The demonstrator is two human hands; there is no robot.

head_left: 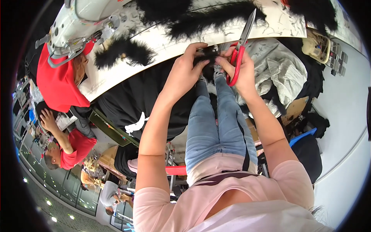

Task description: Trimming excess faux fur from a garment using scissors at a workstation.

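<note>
At the near edge of the white table (282, 27), my left hand (187, 67) pinches a tuft of black feather trim (206, 56) between thumb and fingers. My right hand (241, 71) has red-handled scissors (241, 46) hooked in it, blades pointing up, while its thumb and fingertips also press on the same tuft. A long black feather strip (208, 21) lies across the tabletop beyond my hands, and a shorter tuft (123, 54) lies to the left.
A white sewing machine (73, 27) and red fabric (58, 85) stand at the left, crumpled grey fabric (274, 69) at the right, black cloth (143, 100) below the table. A co-worker in red (77, 150) works at the left; another person (108, 195) is farther back.
</note>
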